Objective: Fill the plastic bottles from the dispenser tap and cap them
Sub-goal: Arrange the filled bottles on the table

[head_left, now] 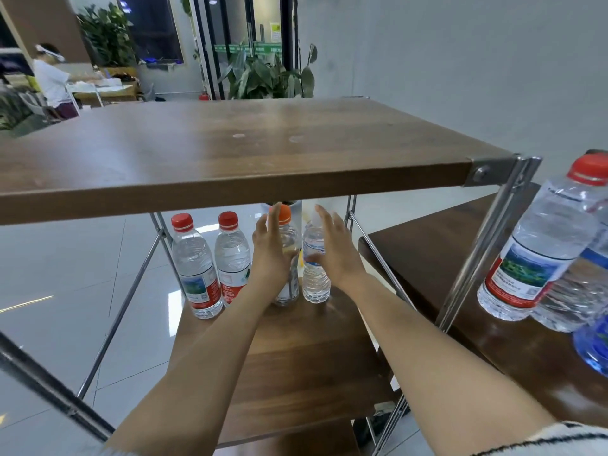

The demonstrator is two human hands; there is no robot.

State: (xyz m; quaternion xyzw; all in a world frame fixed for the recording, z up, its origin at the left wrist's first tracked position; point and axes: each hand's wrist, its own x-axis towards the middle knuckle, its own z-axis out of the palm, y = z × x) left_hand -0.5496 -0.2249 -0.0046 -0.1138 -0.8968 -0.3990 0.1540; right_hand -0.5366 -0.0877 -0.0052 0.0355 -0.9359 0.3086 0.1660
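Under the top shelf [230, 153], left hand [268, 255] nears the orange-capped bottle [291, 240], right hand [332, 248] the small bottle [316, 283]; both hands spread, empty (grip mid-body, keep upright).

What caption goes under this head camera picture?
Left hand and right hand reach for an orange-capped clear plastic bottle and a small clear plastic bottle.

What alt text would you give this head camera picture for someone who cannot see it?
A left hand and a right hand, both open, reach under a wooden top shelf toward an orange-capped bottle and a small clear bottle standing on the lower shelf. Two red-capped bottles stand beside them; larger bottles sit on a table at right.
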